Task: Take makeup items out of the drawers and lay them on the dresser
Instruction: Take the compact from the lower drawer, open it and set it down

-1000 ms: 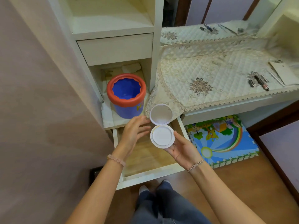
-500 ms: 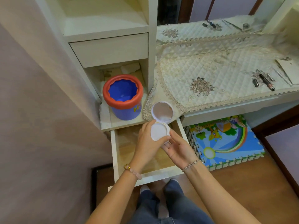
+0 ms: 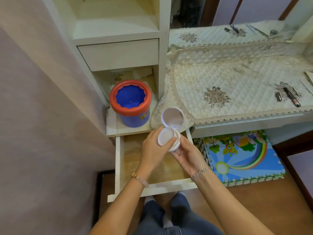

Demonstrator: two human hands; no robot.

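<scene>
Now the left hand [image 3: 153, 150] has closed in over the open compact [image 3: 169, 133] — a second ago it hovered beside it with loose fingers — and its thumb and fingers pinch the round inner disc, lifting it off the base. The right hand [image 3: 189, 155] cups the base from below, palm up, fingers curled round it. The mirrored lid stands up, tilted toward the dresser. Both hands hold the compact above the pulled-out bottom drawer [image 3: 122, 167], whose visible floor looks bare. So the item is out but being inspected, not yet laid down. Farther off, the quilted dresser cloth [image 3: 237, 73] carries a lipstick [image 3: 291, 98] and small tubes — free space lies near its left edge.
</scene>
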